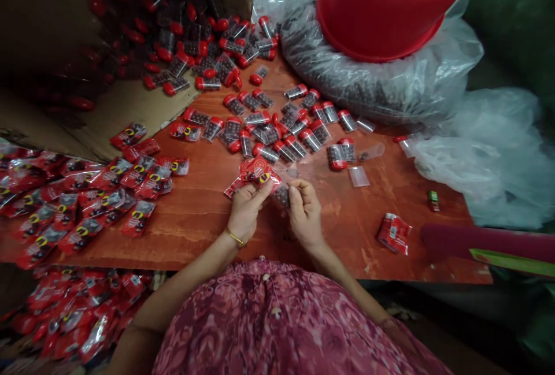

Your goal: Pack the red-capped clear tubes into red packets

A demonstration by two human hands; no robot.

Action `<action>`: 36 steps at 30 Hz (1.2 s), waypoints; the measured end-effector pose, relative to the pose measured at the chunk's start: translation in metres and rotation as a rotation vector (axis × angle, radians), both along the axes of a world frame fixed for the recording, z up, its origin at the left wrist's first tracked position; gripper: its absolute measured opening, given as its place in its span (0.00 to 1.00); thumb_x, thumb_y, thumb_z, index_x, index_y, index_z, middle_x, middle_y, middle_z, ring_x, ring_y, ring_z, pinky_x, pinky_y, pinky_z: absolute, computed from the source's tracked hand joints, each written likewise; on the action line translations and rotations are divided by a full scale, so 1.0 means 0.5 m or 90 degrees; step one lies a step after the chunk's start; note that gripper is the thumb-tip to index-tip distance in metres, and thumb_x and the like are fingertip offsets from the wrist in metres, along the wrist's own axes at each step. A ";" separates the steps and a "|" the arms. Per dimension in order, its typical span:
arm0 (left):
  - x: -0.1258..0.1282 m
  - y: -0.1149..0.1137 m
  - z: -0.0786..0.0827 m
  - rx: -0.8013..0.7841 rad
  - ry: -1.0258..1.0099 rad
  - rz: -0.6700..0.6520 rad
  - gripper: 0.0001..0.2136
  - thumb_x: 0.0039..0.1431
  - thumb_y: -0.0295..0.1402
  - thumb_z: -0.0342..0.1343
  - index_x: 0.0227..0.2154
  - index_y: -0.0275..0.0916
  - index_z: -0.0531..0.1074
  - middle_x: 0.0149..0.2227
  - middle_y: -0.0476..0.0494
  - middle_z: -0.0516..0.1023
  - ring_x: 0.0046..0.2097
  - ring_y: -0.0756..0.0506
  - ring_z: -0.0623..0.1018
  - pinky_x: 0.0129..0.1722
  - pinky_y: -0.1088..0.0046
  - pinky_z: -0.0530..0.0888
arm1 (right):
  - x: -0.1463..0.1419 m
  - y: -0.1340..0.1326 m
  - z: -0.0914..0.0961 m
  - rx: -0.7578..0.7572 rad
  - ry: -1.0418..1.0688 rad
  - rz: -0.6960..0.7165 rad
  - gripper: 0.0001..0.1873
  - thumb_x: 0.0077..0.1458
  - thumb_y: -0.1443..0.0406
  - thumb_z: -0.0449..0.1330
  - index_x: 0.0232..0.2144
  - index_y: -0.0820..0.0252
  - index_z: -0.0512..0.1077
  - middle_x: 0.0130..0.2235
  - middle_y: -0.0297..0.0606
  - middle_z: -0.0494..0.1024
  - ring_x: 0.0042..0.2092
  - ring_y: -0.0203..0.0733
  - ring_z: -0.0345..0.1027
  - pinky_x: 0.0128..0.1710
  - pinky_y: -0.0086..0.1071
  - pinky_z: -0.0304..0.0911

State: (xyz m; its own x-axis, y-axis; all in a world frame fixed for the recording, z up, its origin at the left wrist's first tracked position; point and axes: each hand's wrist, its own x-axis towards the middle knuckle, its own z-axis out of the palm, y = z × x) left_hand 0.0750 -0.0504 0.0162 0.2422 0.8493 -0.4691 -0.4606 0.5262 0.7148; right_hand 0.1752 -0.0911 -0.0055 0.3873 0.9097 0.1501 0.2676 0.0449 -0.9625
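My left hand (243,213), with a gold bangle at its wrist, is closed on a red printed plastic packet (260,168). Closed fingers of my right hand (306,210) pinch a transparent tube of dark beads (281,195) beside the packet's right edge. Whether the tube's end sits inside the packet, I cannot tell. Just beyond both hands, several red-capped tubes of dark beads (265,153) lie on the reddish wooden table (191,201).
Filled red packets (82,233) are heaped at the left, with more below the table edge. A cardboard box (108,106) spills capped tubes at the back left. A red bucket (381,11) tops a large plastic bag (359,89). One red packet (394,233) lies at the right.
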 end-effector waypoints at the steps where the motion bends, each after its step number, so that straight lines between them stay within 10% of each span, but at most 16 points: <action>1: 0.002 -0.003 -0.002 0.003 0.000 0.001 0.15 0.36 0.42 0.66 0.19 0.34 0.74 0.21 0.50 0.75 0.24 0.54 0.70 0.29 0.77 0.68 | -0.004 0.002 -0.001 0.005 -0.002 0.000 0.06 0.59 0.63 0.48 0.36 0.57 0.62 0.29 0.31 0.66 0.28 0.32 0.62 0.29 0.27 0.62; 6: 0.010 -0.011 -0.013 0.030 0.003 0.013 0.14 0.38 0.41 0.66 0.23 0.35 0.74 0.22 0.51 0.75 0.26 0.54 0.70 0.29 0.78 0.66 | -0.007 0.013 0.002 0.041 -0.051 0.007 0.05 0.58 0.63 0.51 0.36 0.57 0.62 0.31 0.33 0.67 0.32 0.33 0.64 0.32 0.28 0.62; 13: -0.015 0.012 -0.003 0.039 -0.027 0.014 0.11 0.41 0.38 0.64 0.24 0.35 0.74 0.24 0.50 0.76 0.26 0.54 0.72 0.29 0.79 0.67 | 0.009 0.023 0.008 -0.074 0.224 0.213 0.15 0.52 0.54 0.56 0.39 0.54 0.59 0.23 0.24 0.64 0.17 0.28 0.55 0.16 0.24 0.55; 20: -0.038 0.010 0.006 -0.005 -0.032 -0.035 0.14 0.39 0.37 0.66 0.28 0.34 0.75 0.29 0.46 0.80 0.32 0.49 0.78 0.33 0.76 0.72 | -0.006 0.054 0.016 -0.092 0.052 0.173 0.13 0.52 0.53 0.53 0.31 0.56 0.62 0.20 0.27 0.66 0.21 0.34 0.60 0.23 0.29 0.61; 25: -0.184 0.067 0.048 -0.068 -0.032 0.318 0.13 0.56 0.42 0.52 0.27 0.38 0.71 0.26 0.53 0.79 0.33 0.52 0.78 0.37 0.76 0.73 | 0.119 0.094 0.029 -0.120 -0.151 0.008 0.16 0.53 0.58 0.52 0.38 0.64 0.68 0.43 0.49 0.71 0.48 0.52 0.58 0.50 0.51 0.50; 28: -0.274 0.093 0.069 0.017 -0.026 0.583 0.23 0.61 0.49 0.36 0.25 0.40 0.70 0.25 0.58 0.78 0.34 0.56 0.77 0.40 0.81 0.72 | 0.203 0.112 0.002 -0.258 -0.501 -0.155 0.19 0.50 0.63 0.53 0.44 0.68 0.66 0.50 0.56 0.68 0.51 0.59 0.56 0.49 0.54 0.49; 32: -0.264 0.082 0.046 0.116 0.109 0.424 0.19 0.57 0.49 0.45 0.25 0.42 0.72 0.28 0.56 0.79 0.36 0.52 0.77 0.41 0.74 0.72 | 0.215 0.097 -0.046 -0.188 -0.628 -0.047 0.19 0.49 0.72 0.48 0.44 0.65 0.68 0.48 0.51 0.72 0.48 0.53 0.61 0.48 0.48 0.53; 36: -0.151 0.066 -0.009 0.330 0.533 0.109 0.09 0.48 0.40 0.59 0.29 0.40 0.76 0.33 0.44 0.80 0.37 0.45 0.77 0.45 0.66 0.70 | 0.170 0.055 -0.064 -0.031 -0.609 0.085 0.24 0.39 0.77 0.47 0.38 0.57 0.69 0.44 0.38 0.76 0.50 0.46 0.63 0.55 0.50 0.46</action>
